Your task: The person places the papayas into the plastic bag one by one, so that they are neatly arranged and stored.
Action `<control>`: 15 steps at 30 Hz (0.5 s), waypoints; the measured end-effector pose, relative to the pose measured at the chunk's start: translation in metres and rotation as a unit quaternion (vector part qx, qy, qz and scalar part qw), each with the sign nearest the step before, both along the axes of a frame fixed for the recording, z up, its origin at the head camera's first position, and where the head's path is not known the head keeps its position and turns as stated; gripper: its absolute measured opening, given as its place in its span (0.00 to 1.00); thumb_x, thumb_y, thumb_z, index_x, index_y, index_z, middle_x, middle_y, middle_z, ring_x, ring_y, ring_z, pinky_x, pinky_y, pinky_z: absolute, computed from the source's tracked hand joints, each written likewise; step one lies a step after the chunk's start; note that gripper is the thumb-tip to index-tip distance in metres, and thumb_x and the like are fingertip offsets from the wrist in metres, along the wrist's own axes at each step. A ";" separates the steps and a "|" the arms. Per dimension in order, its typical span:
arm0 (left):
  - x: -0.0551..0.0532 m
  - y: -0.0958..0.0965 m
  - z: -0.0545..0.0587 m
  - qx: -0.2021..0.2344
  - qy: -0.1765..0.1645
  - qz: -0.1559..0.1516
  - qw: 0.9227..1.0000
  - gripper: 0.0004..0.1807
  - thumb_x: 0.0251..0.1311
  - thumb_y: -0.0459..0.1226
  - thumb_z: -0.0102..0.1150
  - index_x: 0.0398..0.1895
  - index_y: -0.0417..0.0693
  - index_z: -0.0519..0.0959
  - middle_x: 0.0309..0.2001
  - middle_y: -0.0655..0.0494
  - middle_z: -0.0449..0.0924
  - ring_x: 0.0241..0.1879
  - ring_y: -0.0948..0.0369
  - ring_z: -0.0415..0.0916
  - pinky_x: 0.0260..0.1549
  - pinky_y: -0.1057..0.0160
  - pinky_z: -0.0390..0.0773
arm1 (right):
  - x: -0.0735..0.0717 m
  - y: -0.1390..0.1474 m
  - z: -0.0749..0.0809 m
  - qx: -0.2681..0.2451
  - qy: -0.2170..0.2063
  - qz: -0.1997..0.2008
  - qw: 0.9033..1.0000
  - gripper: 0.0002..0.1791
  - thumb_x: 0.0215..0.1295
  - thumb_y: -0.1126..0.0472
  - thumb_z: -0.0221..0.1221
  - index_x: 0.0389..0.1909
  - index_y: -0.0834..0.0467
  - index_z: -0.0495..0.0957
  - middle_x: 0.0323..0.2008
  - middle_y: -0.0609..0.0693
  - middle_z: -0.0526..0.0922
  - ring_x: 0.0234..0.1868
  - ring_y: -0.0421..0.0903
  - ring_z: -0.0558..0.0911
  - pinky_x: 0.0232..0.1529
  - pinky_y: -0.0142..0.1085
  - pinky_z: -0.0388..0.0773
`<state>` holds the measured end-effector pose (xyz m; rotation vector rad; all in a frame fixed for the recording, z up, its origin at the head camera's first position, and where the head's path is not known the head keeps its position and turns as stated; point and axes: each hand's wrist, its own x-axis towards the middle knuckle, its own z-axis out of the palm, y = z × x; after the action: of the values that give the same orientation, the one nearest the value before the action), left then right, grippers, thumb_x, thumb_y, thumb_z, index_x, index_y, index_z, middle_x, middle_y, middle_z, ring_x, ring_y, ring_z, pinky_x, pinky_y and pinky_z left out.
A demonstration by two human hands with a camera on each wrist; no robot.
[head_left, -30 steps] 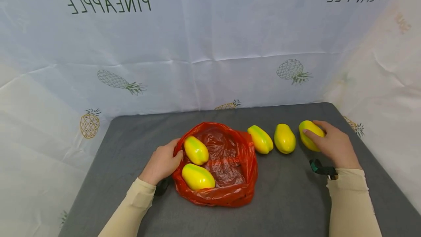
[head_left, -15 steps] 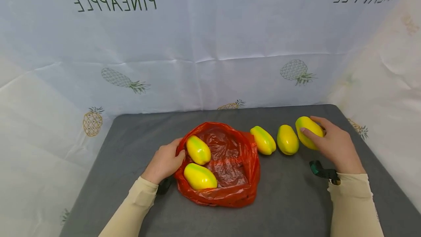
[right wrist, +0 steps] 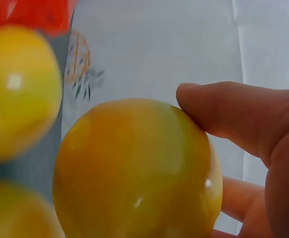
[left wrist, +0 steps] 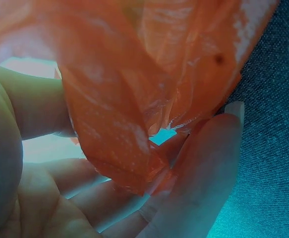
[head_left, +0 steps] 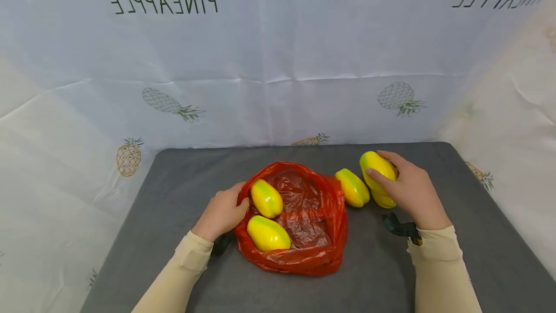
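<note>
Gripping a papaya point(head_left: 377, 162), the right hand point(head_left: 412, 188) is moving nearer the red plastic bag point(head_left: 308, 257) the left hand point(head_left: 222, 211) is holding.

Open red bag point(head_left: 306, 261), two yellow-green fruits point(head_left: 267, 199) inside, two more fruits point(head_left: 353, 188) outside, another fruit point(head_left: 375, 162) seemingly raised

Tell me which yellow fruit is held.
The fruit in the right hand, the only one gripped. It partly covers another fruit in the head view; one fruit beside the red bag, two fruits inside.
</note>
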<state>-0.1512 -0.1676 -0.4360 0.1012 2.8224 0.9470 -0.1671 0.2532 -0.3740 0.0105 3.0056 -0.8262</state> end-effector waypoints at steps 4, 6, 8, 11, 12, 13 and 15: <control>0.000 0.000 0.000 0.003 0.004 -0.001 1.000 0.28 0.75 0.42 0.61 0.75 0.45 0.75 0.56 0.46 0.89 0.28 0.62 0.81 0.41 0.54 0.92 | -0.003 -0.022 0.003 -0.014 0.005 0.012 1.000 0.45 0.76 0.29 0.56 0.82 0.53 0.65 0.70 0.67 0.78 0.56 0.65 0.83 0.49 0.59 0.86; 0.000 0.000 0.000 0.002 0.004 -0.001 1.000 0.28 0.75 0.41 0.61 0.74 0.45 0.75 0.55 0.46 0.89 0.28 0.61 0.81 0.41 0.53 0.92 | -0.004 -0.032 0.005 -0.020 0.012 0.019 1.000 0.44 0.75 0.30 0.57 0.82 0.52 0.66 0.70 0.66 0.79 0.56 0.64 0.83 0.50 0.58 0.87; 0.000 0.000 0.000 -0.003 0.005 -0.001 1.000 0.28 0.75 0.41 0.61 0.75 0.45 0.75 0.56 0.46 0.89 0.30 0.61 0.82 0.44 0.52 0.92 | -0.005 -0.043 0.006 -0.025 0.017 0.027 0.999 0.43 0.75 0.31 0.58 0.82 0.51 0.67 0.69 0.65 0.80 0.55 0.63 0.84 0.50 0.58 0.86; 0.000 0.001 0.001 -0.007 0.006 -0.001 1.000 0.28 0.75 0.42 0.61 0.75 0.45 0.75 0.57 0.46 0.89 0.33 0.60 0.83 0.47 0.50 0.92 | -0.007 -0.058 0.007 -0.028 0.026 0.044 0.998 0.42 0.75 0.32 0.59 0.81 0.50 0.68 0.68 0.62 0.82 0.54 0.61 0.84 0.48 0.56 0.86; 0.000 0.001 0.001 -0.007 0.005 0.000 1.000 0.28 0.75 0.42 0.61 0.75 0.44 0.75 0.58 0.46 0.89 0.33 0.60 0.83 0.48 0.49 0.91 | -0.007 -0.063 0.007 -0.030 0.027 0.050 0.998 0.41 0.75 0.32 0.59 0.81 0.49 0.68 0.67 0.62 0.82 0.53 0.60 0.85 0.47 0.55 0.86; 0.000 0.001 0.001 -0.007 0.005 0.000 1.000 0.28 0.75 0.42 0.61 0.75 0.44 0.75 0.58 0.46 0.89 0.34 0.60 0.84 0.48 0.49 0.91 | -0.007 -0.068 0.008 -0.033 0.029 0.056 0.997 0.41 0.75 0.33 0.60 0.81 0.49 0.68 0.67 0.61 0.83 0.53 0.60 0.85 0.47 0.54 0.85; 0.000 0.001 0.002 -0.007 0.005 -0.001 1.000 0.28 0.75 0.41 0.61 0.75 0.44 0.75 0.58 0.46 0.89 0.35 0.59 0.84 0.49 0.48 0.91 | -0.007 -0.077 0.008 -0.035 0.030 0.066 0.997 0.41 0.75 0.33 0.60 0.81 0.48 0.68 0.67 0.60 0.83 0.53 0.59 0.85 0.47 0.53 0.85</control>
<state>-0.1513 -0.1662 -0.4343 0.1062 2.8370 0.9287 -0.1744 0.1758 -0.3660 -0.2147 2.9909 -0.9337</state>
